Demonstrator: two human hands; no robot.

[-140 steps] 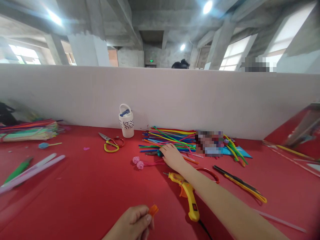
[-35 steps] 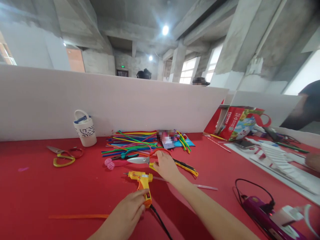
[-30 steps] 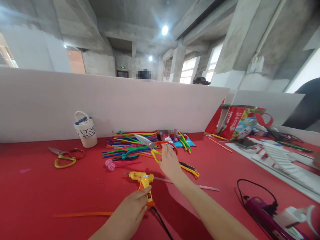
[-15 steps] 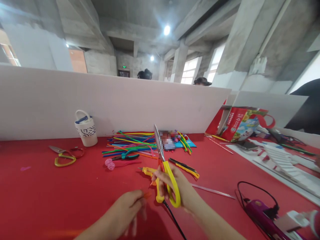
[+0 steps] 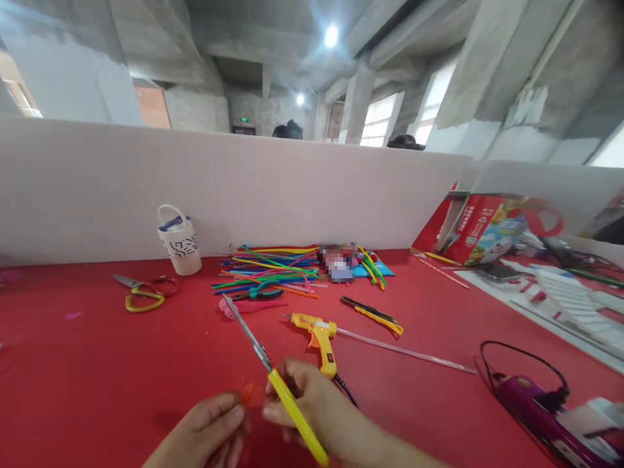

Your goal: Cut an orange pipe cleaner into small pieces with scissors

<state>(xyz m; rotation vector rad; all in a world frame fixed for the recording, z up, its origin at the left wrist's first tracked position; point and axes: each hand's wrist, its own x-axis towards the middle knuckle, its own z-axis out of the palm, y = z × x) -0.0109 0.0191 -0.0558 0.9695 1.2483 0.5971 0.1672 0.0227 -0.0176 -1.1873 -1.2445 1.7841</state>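
My left hand point(image 5: 207, 426), low in the middle, pinches a small orange piece point(image 5: 248, 394); motion blur hides its exact kind. Just to its right, my right hand point(image 5: 319, 406) grips a pair of scissors point(image 5: 292, 409) by the yellow handle. The blades point up and to the left, away from the orange piece, and look closed together. Beyond my right hand a yellow hot glue gun point(image 5: 319, 335) lies on its side, with a long clear glue stick point(image 5: 409, 351) in its back end. Part of its grip and cord is close behind my wrist.
On the red table point(image 5: 121, 377) lie a second pair of scissors point(image 5: 143, 300), a white cup point(image 5: 182, 250), pipe cleaners point(image 5: 273, 266), pliers point(image 5: 258, 294) and a yellow-black cutter point(image 5: 375, 316). A purple power strip point(image 5: 531, 409) sits at right. A white board point(image 5: 244, 188) stands along the back.
The scissors have swung from nearly upright to leaning left, and my right hand has moved left and down, uncovering the glue gun. My left hand has shifted left with the orange piece.
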